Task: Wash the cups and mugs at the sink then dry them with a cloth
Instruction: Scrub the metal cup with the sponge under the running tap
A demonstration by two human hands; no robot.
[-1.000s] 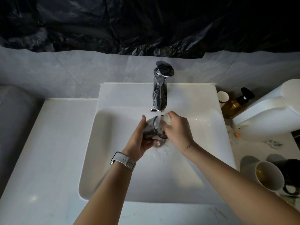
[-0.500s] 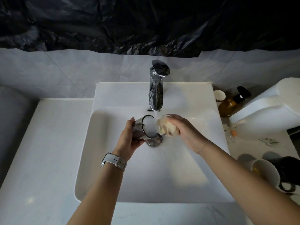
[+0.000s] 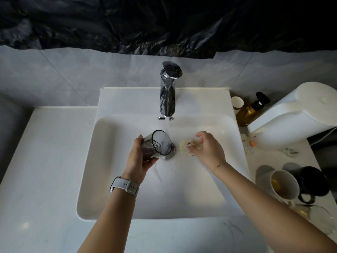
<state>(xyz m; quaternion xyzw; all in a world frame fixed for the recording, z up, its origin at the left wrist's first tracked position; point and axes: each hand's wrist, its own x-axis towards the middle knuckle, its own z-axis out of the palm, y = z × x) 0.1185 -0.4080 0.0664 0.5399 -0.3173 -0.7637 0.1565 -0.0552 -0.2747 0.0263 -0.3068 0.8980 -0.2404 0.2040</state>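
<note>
Tilting mid-frame over the white sink (image 3: 87,161), mouth turned up toward the chrome tap (image 3: 167,92) and its thin stream: a dark glass cup (image 3: 156,146), wrapped from the left by the left hand (image 3: 139,158), fingers curled round its body, watch strap on the wrist. Just right of it, palm down, the right hand (image 3: 207,148) pinching a pale sponge (image 3: 186,146) against the basin. Lower right on the counter, apart: a white mug (image 3: 284,185) and a black mug (image 3: 312,181).

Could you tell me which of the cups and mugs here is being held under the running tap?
The clear glass cup, gripped by the left hand in the sink; the white mug and black mug stand on the counter.
</note>
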